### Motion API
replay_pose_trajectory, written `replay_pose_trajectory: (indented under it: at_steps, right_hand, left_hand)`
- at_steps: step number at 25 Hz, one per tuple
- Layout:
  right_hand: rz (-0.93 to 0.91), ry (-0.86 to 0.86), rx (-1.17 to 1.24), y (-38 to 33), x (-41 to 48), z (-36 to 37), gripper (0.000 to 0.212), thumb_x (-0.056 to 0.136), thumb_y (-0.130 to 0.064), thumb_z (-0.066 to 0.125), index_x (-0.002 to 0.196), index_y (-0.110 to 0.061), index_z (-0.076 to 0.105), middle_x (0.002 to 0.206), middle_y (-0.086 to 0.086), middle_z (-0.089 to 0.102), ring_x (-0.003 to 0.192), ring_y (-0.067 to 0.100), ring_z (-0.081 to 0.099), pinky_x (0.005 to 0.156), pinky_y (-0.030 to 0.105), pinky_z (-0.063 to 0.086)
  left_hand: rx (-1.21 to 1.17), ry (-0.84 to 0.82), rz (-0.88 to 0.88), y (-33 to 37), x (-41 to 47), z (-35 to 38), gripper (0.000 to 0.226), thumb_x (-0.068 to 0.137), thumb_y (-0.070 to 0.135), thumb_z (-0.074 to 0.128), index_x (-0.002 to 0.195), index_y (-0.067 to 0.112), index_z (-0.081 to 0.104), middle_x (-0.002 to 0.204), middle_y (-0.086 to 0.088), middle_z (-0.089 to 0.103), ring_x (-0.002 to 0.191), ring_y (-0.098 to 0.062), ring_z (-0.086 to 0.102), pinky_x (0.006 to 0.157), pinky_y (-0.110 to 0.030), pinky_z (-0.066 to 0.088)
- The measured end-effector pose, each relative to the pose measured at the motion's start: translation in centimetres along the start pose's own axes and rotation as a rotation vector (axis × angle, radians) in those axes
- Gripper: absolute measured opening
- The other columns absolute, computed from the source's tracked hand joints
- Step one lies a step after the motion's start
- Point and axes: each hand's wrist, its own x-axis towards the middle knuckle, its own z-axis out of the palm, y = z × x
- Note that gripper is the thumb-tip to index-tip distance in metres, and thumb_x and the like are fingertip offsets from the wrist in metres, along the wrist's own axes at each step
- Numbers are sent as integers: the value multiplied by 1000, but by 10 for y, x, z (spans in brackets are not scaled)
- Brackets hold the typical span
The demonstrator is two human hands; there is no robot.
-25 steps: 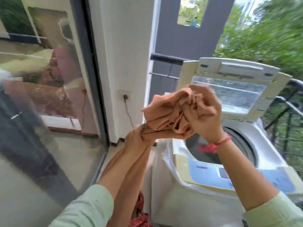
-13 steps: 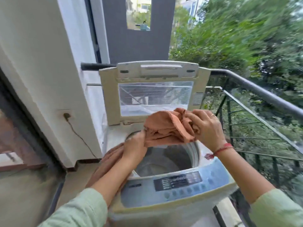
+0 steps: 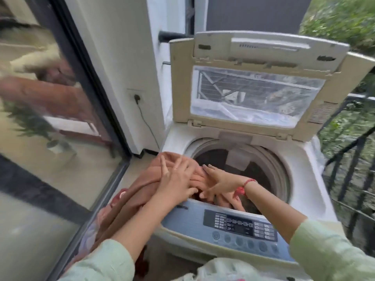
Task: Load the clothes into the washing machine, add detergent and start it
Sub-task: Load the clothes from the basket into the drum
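Outdoors on a balcony, the washing machine (image 3: 300,159) stands with its lid (image 3: 257,86) raised. Both hands press an orange cloth (image 3: 142,189) over the drum's near left rim: left hand (image 3: 176,179) flat, fingers spread; right hand (image 3: 221,182) likewise open. Loading is only beginning; detergent and starting at the control panel (image 3: 239,226) remain.

One washing machine (image 3: 239,179), two hands (image 3: 176,179).

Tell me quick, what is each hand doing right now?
Left hand: open, fingers spread, pressing on the orange-brown cloth at the washer's rim.
Right hand: open, palm down, pushing the same cloth into the drum.
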Motion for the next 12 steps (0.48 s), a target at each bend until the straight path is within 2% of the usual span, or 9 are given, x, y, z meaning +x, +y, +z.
replay_pose_trajectory:
  at_steps: [2,3,4,6,8,9,10,11,12]
  right_hand:
    - [-111,95,-50,-23,26,20,112,66,-73,60,150,-33,-3,159,-5,-4,146,16,0,116,56,1]
    - [-172,151,-93,-37,36,28,112,63,-77,56,149,-36,-3,159,-6,1,146,16,8,116,58,4]
    - [-225,186,-119,-50,45,34,112,63,-77,55,148,-38,-5,159,-3,10,143,20,19,116,55,12]
    - [-279,185,-109,-69,59,44,107,69,-68,60,148,-39,-7,153,5,29,135,26,36,111,46,29]
    - [-265,193,-85,-80,63,41,92,75,-60,62,148,-37,11,145,2,42,129,24,43,106,35,35]
    - [-259,230,-91,-83,60,39,78,78,-54,63,145,-34,26,139,0,49,124,22,48,97,23,36]
    - [-272,279,-113,-86,54,38,63,83,-43,63,139,-28,39,131,0,54,116,21,52,81,14,32]
    - [-308,325,-155,-91,44,37,49,85,-31,61,131,-22,48,122,1,58,107,21,55,68,12,26]
    - [-351,371,-210,-94,35,37,40,85,-22,59,125,-19,53,113,2,58,97,21,54,65,14,25]
  left_hand:
    - [-42,-64,-55,-43,-22,-11,93,69,74,40,148,30,16,158,5,4,146,-17,-5,111,-56,-13]
    - [-78,-124,-57,-70,-35,-13,100,63,77,34,149,32,9,159,5,-1,146,-17,-5,115,-52,-7]
    - [-115,-206,-45,-95,-48,-11,103,61,74,36,149,32,3,159,4,-1,146,-17,0,118,-45,3]
    - [-162,-373,-36,-136,-69,1,106,65,53,55,149,29,-5,159,2,4,144,-14,14,114,-29,18]
    - [-122,-395,-53,-162,-77,21,114,67,37,68,148,28,-11,159,2,2,144,-11,12,114,-27,19]
    - [-95,-381,-68,-167,-76,32,119,65,36,72,148,29,-14,159,2,1,144,-12,11,115,-32,19]
    - [-116,-379,-104,-169,-72,43,123,62,35,73,147,30,-15,159,3,1,144,-13,13,115,-37,20]
    - [-188,-388,-144,-168,-66,53,124,60,34,73,147,34,-15,158,4,4,143,-14,17,114,-40,24]
    - [-307,-394,-169,-165,-62,63,119,60,31,70,146,40,-10,157,5,11,141,-14,24,112,-40,29]
